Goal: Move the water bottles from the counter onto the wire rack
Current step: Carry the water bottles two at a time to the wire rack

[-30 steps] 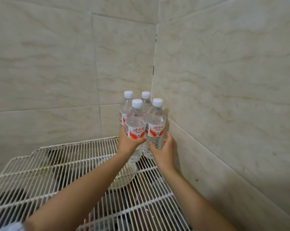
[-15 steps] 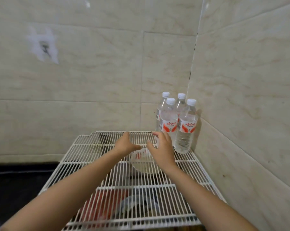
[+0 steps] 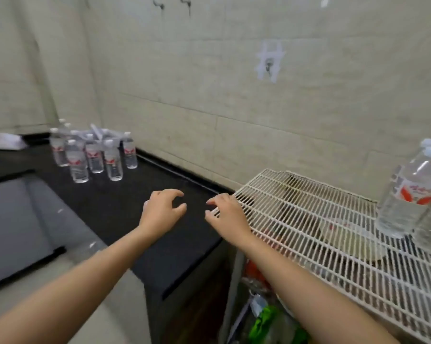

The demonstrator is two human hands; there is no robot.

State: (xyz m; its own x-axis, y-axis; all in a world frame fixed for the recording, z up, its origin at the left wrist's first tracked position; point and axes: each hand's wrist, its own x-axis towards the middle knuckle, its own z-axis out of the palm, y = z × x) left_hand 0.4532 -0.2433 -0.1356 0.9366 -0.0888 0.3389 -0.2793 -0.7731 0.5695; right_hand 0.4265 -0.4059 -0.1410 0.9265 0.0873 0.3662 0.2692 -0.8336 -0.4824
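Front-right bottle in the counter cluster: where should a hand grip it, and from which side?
Grip the front-right bottle round its labelled middle, coming from the bare counter side facing you. It stands upright, and the other bottles crowd its back and left; only the near side looks free.

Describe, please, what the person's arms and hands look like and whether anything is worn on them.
Both forearms are bare up to the frame edge; no sleeve shows. The left hand and right hand carry no gloves, rings, watch or bracelet that I can see.
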